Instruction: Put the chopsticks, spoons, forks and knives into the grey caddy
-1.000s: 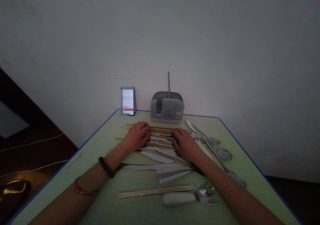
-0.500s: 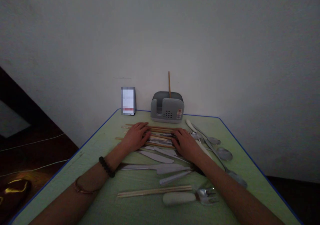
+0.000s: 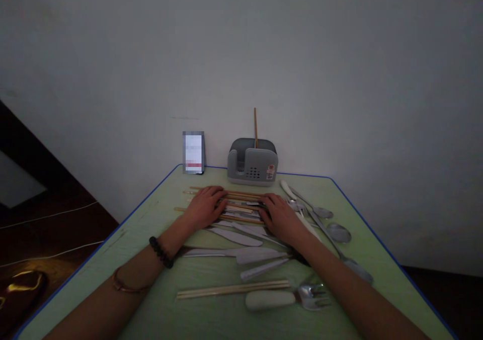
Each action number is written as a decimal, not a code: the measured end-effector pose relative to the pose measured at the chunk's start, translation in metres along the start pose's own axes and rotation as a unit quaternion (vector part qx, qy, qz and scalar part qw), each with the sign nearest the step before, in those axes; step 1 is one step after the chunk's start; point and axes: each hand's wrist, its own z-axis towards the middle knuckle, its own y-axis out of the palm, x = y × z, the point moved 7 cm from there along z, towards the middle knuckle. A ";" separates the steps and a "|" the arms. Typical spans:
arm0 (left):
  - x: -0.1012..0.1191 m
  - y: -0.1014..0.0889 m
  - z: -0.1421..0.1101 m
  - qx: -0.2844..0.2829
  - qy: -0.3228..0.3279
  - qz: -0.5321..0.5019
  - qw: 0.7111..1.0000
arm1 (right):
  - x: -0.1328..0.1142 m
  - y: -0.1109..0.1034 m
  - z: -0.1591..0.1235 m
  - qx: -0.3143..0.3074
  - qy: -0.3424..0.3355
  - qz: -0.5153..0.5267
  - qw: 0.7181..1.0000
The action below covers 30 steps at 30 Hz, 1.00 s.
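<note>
Several chopsticks [image 3: 241, 196] lie side by side across the green table, under both my hands. My left hand [image 3: 207, 206] rests palm down over their left part, fingers stretched forward and thumb apart. Over their right part lies my right hand [image 3: 281, 214], also palm down, with its fingers extended and slightly bent. Both hands look open, though what is under the palms is hidden. Nearer to me are several table knives [image 3: 237, 237], some partly under my right forearm. Spoons [image 3: 338, 232] and forks lie beside my right hand.
A grey cutlery holder [image 3: 260, 166] stands at the back with one chopstick [image 3: 255, 126] upright in it. Left of it a phone [image 3: 193, 151] leans on the wall. In front lie a pair of chopsticks [image 3: 234, 288] and a white-handled fork [image 3: 271, 300].
</note>
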 end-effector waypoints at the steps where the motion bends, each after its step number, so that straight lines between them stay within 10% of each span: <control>1: 0.000 0.000 0.000 0.000 0.001 -0.001 1.000 | 0.000 0.000 0.000 0.001 -0.001 0.001 1.000; 30: 0.009 -0.004 0.002 -0.014 0.026 0.003 1.000 | 0.022 0.000 0.005 -0.058 0.081 -0.147 0.984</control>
